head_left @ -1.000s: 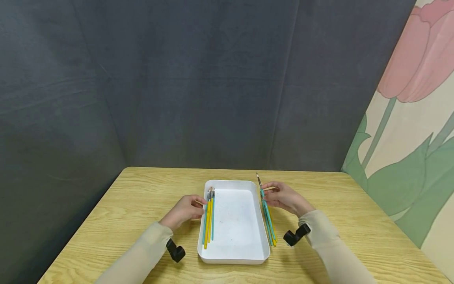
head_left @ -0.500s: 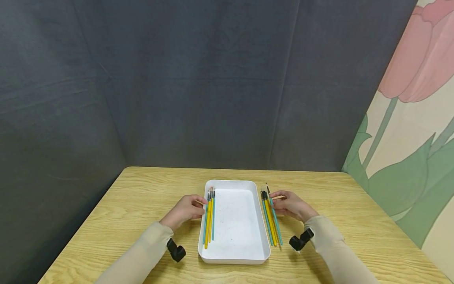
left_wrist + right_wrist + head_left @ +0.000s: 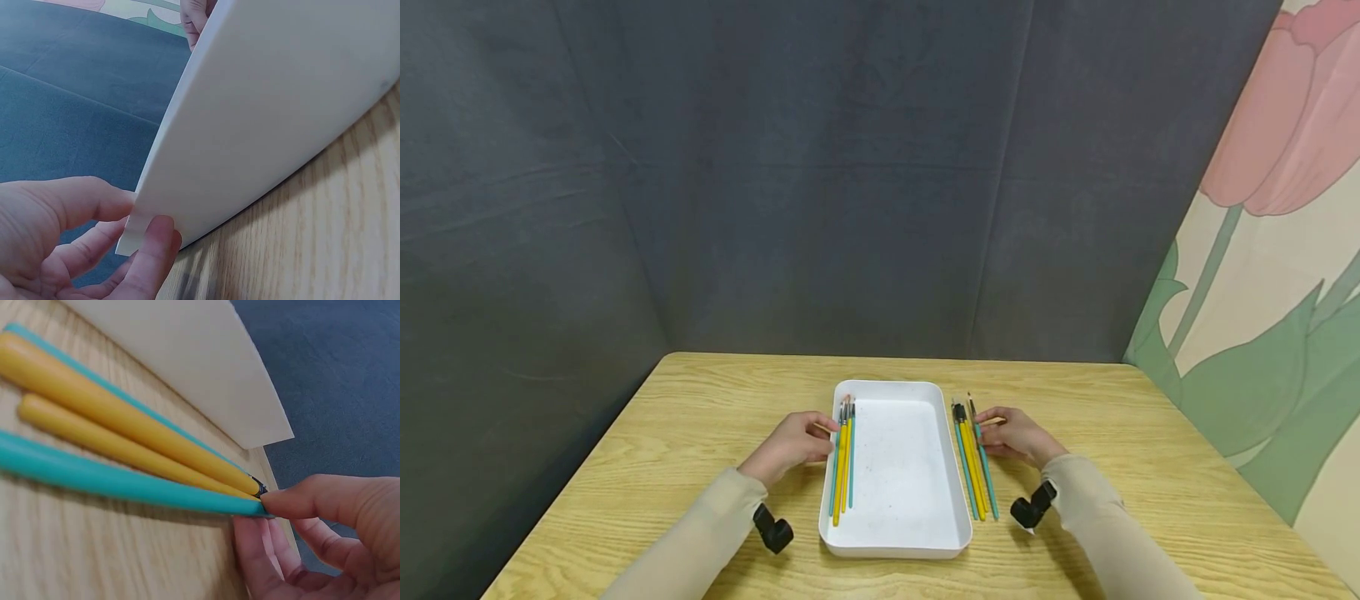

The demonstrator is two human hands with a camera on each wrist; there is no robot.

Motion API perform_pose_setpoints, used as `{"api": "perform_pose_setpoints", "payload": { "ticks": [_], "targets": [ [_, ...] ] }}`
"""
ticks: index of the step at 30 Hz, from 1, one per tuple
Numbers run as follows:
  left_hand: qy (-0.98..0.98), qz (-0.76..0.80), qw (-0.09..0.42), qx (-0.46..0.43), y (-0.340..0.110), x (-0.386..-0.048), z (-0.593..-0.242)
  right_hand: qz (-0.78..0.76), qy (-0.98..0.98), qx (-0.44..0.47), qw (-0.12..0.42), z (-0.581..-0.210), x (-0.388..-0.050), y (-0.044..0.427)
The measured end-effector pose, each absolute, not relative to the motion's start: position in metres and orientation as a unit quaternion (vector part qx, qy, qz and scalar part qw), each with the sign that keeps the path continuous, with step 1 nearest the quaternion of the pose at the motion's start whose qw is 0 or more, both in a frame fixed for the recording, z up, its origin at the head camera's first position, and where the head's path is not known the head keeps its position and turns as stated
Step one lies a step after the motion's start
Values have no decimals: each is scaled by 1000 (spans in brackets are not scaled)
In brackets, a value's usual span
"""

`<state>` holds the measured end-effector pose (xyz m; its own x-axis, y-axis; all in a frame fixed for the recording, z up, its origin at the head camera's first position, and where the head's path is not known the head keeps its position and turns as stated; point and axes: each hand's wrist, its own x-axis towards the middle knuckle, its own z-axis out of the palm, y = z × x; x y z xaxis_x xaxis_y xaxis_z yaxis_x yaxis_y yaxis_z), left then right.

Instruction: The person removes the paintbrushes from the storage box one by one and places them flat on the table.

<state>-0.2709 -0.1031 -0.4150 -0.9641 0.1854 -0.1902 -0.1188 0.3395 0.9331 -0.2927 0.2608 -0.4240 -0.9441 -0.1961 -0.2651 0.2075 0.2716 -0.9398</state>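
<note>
My right hand (image 3: 1013, 436) pinches a teal-handled paintbrush (image 3: 987, 475) near its ferrule. In the right wrist view its teal handle (image 3: 112, 483) lies on the wood beside two yellow-handled brushes (image 3: 125, 425) and another teal one. These brushes form a row just outside the right wall of a white tray (image 3: 902, 492). My left hand (image 3: 796, 443) holds the tray's left rim; in the left wrist view the fingers (image 3: 156, 247) press the outer wall (image 3: 262, 94) and the thumb meets the rim. Inside the tray, several yellow and teal brushes (image 3: 841, 471) lie along the left wall.
The tray stands on a light wood table (image 3: 715, 417). A dark grey curtain (image 3: 850, 183) hangs behind the table and along its left side. At the right is a panel painted with tulips (image 3: 1262, 275). Each wrist wears a small black camera (image 3: 772, 531).
My right hand has moved right and lowered the teal paintbrush onto the table, to the right of the other brushes there. The left hand and the tray have stayed put.
</note>
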Motion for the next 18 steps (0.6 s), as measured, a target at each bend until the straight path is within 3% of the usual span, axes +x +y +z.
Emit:
{"api": "perform_pose_setpoints", "payload": {
  "ticks": [18],
  "targets": [
    [806, 577, 127, 23, -104, -268, -414, -540, 829, 40, 143, -422, -293, 253]
  ]
}}
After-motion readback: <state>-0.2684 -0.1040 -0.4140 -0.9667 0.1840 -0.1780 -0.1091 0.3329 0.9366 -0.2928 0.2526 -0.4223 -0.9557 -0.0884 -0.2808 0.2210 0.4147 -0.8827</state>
